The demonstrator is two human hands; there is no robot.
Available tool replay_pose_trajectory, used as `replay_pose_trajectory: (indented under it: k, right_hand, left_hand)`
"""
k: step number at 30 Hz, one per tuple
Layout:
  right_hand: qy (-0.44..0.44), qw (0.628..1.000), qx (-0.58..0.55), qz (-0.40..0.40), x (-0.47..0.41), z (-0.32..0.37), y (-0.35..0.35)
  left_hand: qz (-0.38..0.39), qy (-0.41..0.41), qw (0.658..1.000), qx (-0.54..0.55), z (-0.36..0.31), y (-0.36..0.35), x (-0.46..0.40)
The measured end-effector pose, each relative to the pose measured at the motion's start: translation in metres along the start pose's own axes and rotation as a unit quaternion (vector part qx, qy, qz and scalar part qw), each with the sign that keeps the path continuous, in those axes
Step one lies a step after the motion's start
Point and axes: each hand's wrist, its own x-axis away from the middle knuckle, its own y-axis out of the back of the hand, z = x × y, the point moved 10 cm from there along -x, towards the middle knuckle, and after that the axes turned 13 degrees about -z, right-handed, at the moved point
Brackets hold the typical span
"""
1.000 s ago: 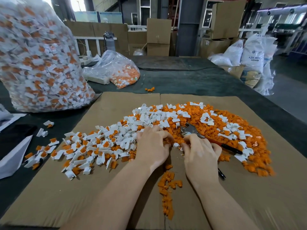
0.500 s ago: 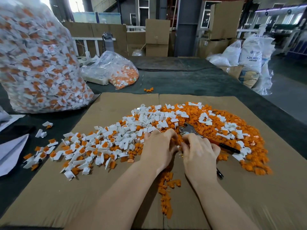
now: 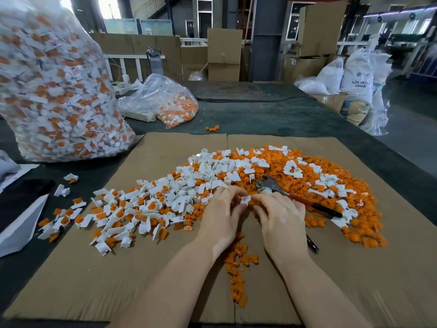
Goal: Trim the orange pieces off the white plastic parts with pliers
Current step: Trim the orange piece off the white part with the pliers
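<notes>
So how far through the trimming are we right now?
Partly done: a big heap of cut orange bits and bare white parts covers the cardboard. In hand: the left hand and right hand pinch one white piece, pliers under the right. Left: the untrimmed pile and a full bag.

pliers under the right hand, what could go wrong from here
1. The pliers lie on the loose orange scraps, only partly under the right hand, so they may slip.
2. Both hands pinch one small white part; the left hand sits close to the cutting end.
3. Trimmed and untrimmed parts lie mixed, so some could be missed.
</notes>
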Motion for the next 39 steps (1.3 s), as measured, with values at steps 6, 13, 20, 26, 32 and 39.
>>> replay_pose_trajectory:
  k: [6, 13, 20, 26, 32, 39]
  right_hand:
    - [0.011, 1.000, -0.003, 0.011, 0.001, 0.002, -0.001]
    - [0.002, 1.000, -0.013, 0.019, 0.001, 0.002, -0.001]
    - [-0.027, 0.999, -0.006, 0.023, 0.001, -0.005, -0.003]
    - [-0.035, 0.999, 0.008, 0.034, 0.003, -0.008, -0.005]
    - [-0.046, 0.997, 0.008, 0.055, 0.003, -0.010, -0.010]
    - [-0.042, 0.997, 0.013, 0.058, 0.003, -0.009, -0.010]
  left_hand:
    - [0.032, 0.004, 0.999, -0.015, 0.001, -0.005, 0.002]
    - [0.024, 0.045, 0.998, 0.028, 0.006, -0.001, 0.004]
    - [0.013, 0.064, 0.998, 0.023, 0.012, 0.000, 0.004]
    - [0.004, 0.078, 0.997, 0.023, 0.016, 0.001, 0.004]
    - [-0.009, 0.044, 0.999, 0.006, 0.011, 0.004, 0.003]
    - [0.038, -0.007, 0.996, -0.075, 0.005, -0.010, 0.006]
